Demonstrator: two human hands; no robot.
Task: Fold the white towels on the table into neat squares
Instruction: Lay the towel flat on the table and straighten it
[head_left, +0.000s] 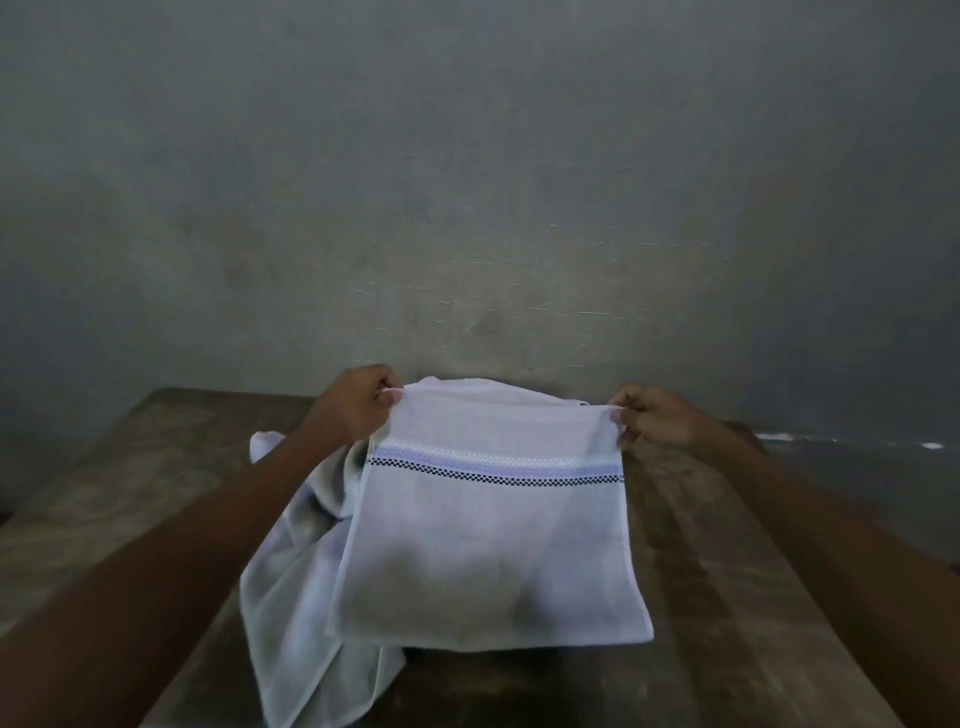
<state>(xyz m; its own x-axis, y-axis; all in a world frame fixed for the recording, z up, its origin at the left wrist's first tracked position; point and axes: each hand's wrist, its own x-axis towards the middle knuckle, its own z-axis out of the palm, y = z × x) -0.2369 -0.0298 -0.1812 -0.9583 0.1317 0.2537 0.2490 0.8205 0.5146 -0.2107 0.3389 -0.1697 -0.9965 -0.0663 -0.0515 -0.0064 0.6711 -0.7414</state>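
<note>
Hanging between 2 hands (358, 402) (649, 415): towel (493, 530)

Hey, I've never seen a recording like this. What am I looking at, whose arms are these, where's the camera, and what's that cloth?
There is no machine here: these are a person's two bare arms. The single picture comes from a camera worn on the person's head, looking forward and down. A wooden table stands against a grey wall. The left hand and the right hand each pinch a far corner of a white towel with a blue and black checked band, holding that edge up. More white cloth lies bunched to its left; whether that is a second towel I cannot tell.
</note>
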